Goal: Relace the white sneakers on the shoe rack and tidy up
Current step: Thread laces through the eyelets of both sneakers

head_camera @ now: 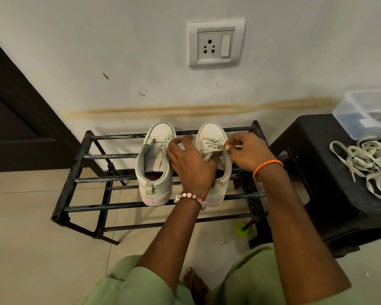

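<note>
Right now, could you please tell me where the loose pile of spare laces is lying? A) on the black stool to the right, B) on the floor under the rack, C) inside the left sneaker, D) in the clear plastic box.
A: the tangled spare laces lie on top of the black stool, in front of the clear plastic box.

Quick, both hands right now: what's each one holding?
Left hand: fingers curled over the right sneaker; what they grip is hidden.
Right hand: pinches the lace on that sneaker.
</note>
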Demonstrator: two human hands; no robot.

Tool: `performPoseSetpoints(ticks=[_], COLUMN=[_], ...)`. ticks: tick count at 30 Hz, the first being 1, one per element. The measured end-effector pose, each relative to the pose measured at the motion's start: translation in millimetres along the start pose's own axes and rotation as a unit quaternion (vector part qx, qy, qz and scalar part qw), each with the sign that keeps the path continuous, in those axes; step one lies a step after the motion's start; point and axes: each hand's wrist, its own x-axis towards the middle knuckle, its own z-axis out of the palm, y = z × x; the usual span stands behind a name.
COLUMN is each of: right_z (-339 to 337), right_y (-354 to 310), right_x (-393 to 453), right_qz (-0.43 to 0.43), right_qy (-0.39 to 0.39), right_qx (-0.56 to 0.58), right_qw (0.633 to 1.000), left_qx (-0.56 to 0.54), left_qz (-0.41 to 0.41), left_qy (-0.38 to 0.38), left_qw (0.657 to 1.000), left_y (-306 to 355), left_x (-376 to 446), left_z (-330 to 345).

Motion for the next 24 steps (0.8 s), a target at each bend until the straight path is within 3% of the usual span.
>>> performPoseSetpoints(ticks=[11,16,19,24], right_z=[3,-18,-38,-60], right_y=[9,-4,-22,-38], right_x=[4,4,-6,-23], right_qz=[0.017,-0.024,-0.055,-0.112], right_qy=[0.002,0.029,0.032,0.003], right_qx=[0.036,0.143,0.336,0.58], right_qw=[0.999,0.989,0.94,0.807], left_qx=[-0.008,-0.011,-0.014,-0.021], left_qz=[-0.014,-0.015,-0.018,-0.021], left_qy=[-0.024,-0.024,-0.032,-0.046], left_qw=[1.0,1.0,0.999,0.999], left_y=[-1,-2,-2,-3], left_x=[3,3,4,4], left_z=[2,4,3,2])
